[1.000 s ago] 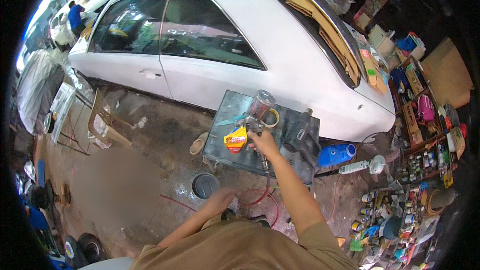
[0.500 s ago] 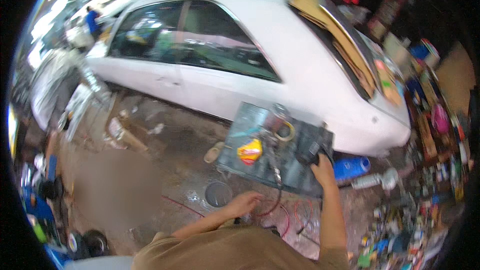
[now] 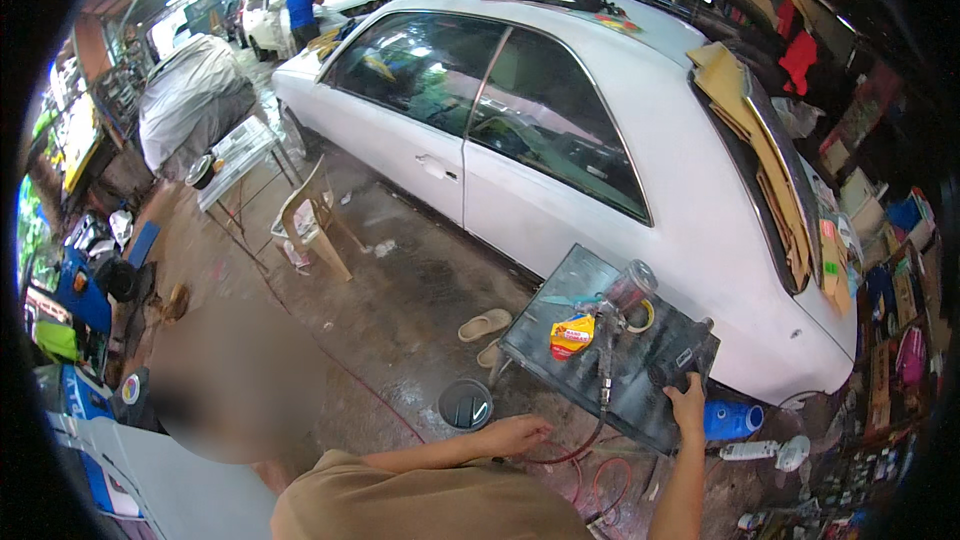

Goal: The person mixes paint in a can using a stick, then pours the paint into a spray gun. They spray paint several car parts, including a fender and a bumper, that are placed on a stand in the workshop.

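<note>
A small dark table (image 3: 560, 385) stands beside the white car. At its right edge my right hand (image 3: 687, 402) is closed round the near end of a black block-like object (image 3: 672, 360), whose exact kind I cannot make out. My left hand (image 3: 518, 434) hangs off the table's near side, fingers loosely bent and apart, holding nothing. On the tabletop lie a spray gun (image 3: 608, 325) with a clear cup, a roll of yellow tape (image 3: 641, 316) and a yellow and red packet (image 3: 572, 337). A hose (image 3: 590, 440) runs from the gun down past my left hand.
The pale car (image 3: 560, 210) fills the far side. A black bucket (image 3: 465, 405) and sandals (image 3: 485, 325) are on the floor. A blue container (image 3: 732, 420) lies right of the table. Left stand a chair (image 3: 305, 215) and a side table (image 3: 240, 165). A person in blue (image 3: 302, 8) is far back.
The view has swung left and up and sharpened, so the car and table sit further right and lower. My right hand stays at the black object; my left hand remains beside the table.
</note>
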### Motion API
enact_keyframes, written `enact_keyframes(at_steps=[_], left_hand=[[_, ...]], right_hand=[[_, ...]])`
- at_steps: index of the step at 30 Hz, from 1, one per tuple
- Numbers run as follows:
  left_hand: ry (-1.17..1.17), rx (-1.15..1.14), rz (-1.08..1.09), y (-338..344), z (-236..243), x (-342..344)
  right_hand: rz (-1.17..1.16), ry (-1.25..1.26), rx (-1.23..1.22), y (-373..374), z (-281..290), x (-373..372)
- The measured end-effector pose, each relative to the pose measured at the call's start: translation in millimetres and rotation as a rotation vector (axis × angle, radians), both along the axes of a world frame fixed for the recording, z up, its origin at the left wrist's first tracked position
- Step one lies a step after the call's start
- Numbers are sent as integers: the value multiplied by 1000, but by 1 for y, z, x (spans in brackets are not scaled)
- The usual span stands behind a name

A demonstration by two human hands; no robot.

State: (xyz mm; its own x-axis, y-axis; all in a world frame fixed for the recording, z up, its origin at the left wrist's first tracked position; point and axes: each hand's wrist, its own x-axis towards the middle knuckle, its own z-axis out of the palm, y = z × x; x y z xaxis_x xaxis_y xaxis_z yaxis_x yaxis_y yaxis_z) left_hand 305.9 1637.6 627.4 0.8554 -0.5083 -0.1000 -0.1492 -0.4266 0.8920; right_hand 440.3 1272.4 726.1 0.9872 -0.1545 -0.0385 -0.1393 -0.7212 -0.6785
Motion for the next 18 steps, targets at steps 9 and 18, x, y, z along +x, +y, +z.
enact_keyframes(at_steps=[9, 18], left_hand=[[198, 72, -278, -11, 55, 15], [605, 144, -859, -87, 19, 1]], right_hand=[[-365, -279, 133, 5, 65, -117], [-1133, -279, 216, -11, 24, -331]])
